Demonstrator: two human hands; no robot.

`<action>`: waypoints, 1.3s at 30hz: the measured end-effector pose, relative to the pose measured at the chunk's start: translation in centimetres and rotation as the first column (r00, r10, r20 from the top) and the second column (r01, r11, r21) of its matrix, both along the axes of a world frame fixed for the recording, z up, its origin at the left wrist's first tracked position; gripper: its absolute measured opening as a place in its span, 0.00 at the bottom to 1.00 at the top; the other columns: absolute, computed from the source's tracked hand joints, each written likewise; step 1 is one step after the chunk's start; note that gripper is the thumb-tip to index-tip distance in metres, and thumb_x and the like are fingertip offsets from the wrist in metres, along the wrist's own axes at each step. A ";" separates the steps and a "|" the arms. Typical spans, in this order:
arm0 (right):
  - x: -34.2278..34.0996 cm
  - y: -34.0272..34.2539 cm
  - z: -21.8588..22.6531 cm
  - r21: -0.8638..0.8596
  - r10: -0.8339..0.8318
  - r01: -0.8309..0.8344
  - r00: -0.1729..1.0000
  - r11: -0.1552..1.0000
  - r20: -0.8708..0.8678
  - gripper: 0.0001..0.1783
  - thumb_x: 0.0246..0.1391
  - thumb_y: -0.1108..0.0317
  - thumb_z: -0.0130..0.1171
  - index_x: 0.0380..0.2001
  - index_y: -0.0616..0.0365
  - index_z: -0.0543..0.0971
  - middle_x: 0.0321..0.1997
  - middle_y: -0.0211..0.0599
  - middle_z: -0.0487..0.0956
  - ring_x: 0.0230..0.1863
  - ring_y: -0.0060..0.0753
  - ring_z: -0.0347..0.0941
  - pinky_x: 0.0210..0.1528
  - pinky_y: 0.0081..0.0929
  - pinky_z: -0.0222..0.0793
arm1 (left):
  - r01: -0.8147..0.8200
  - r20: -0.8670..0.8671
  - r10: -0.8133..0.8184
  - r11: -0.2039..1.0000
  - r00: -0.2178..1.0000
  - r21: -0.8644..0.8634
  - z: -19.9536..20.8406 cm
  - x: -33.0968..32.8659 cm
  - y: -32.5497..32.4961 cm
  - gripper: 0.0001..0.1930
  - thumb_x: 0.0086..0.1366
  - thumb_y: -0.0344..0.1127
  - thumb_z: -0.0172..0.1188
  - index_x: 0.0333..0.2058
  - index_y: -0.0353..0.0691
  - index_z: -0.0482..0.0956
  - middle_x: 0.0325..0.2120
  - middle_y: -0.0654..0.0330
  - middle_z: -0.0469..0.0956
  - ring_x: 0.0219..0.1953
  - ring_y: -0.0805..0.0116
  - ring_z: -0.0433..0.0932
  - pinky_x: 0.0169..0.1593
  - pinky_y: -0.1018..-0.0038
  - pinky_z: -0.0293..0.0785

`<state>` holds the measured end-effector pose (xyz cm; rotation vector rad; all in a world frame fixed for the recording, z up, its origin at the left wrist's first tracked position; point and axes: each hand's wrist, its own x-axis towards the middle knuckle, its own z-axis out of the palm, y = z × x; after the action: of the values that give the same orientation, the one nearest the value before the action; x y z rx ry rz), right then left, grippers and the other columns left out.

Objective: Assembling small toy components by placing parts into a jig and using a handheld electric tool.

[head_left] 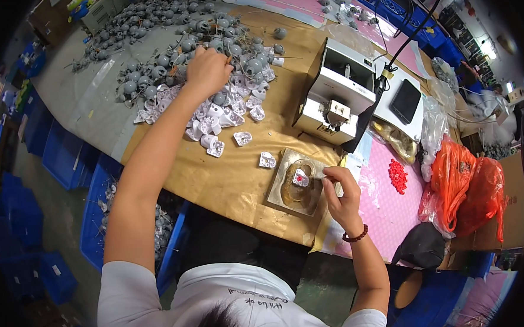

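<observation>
My left hand (pixel 208 71) reaches into a heap of grey ball-shaped parts with thin wires (pixel 232 46). Its fingers are bent down among them and mostly hidden, so its grip does not show. White plastic housings (pixel 215 115) lie heaped just below that hand, with a few loose ones nearer me. My right hand (pixel 343 195) is beside a square metal fixture block (pixel 278 192), thumb and forefinger pinched close together at its right edge. Whatever they hold is too small to name. Within the block's recess sits a white housing (pixel 301 178) with a small red piece (pixel 299 177) in it.
A white machine (pixel 343 76) stands behind the block, beside a dark phone (pixel 406 101) on a white surface. Small red pieces (pixel 398 176) lie on the pink sheet (pixel 373 199) at right, near red plastic bags (pixel 455 174). A blue bin (pixel 93 228) is below the table's left edge.
</observation>
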<state>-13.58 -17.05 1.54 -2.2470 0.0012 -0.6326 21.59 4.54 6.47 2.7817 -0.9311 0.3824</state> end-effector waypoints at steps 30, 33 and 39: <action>-2.4 1.7 3.2 0.727 0.336 0.246 0.762 0.641 -0.554 0.15 0.66 0.74 0.55 0.55 0.62 0.74 0.39 0.26 0.78 0.33 0.18 0.73 0.33 0.22 0.72 | -0.561 -0.542 -0.685 0.721 -0.487 -0.407 -3.8 -25.2 1.4 0.20 0.72 0.39 0.57 0.58 0.36 0.70 0.41 0.62 0.74 0.39 0.74 0.78 0.44 0.75 0.79; -0.6 1.6 1.3 0.130 0.096 -0.058 0.945 0.990 -0.312 0.14 0.57 0.77 0.61 0.47 0.61 0.78 0.34 0.33 0.79 0.28 0.31 0.77 0.29 0.28 0.73 | -0.270 -0.741 -0.666 0.701 0.085 -0.660 -4.5 -25.3 1.8 0.18 0.67 0.30 0.61 0.55 0.37 0.73 0.42 0.61 0.74 0.44 0.70 0.77 0.46 0.77 0.75; 1.7 1.6 0.3 -0.473 0.109 -0.151 0.987 0.868 -0.116 0.17 0.45 0.78 0.62 0.42 0.59 0.80 0.35 0.37 0.78 0.33 0.39 0.78 0.31 0.33 0.76 | 0.194 -0.520 -0.648 0.710 0.557 -0.677 -4.5 -25.0 1.0 0.14 0.60 0.27 0.64 0.45 0.37 0.79 0.42 0.55 0.73 0.44 0.59 0.78 0.46 0.69 0.75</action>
<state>-11.86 -15.49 1.83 -2.7258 -0.2943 -0.4989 -3.45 5.55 1.94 1.7592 -1.0269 -0.4798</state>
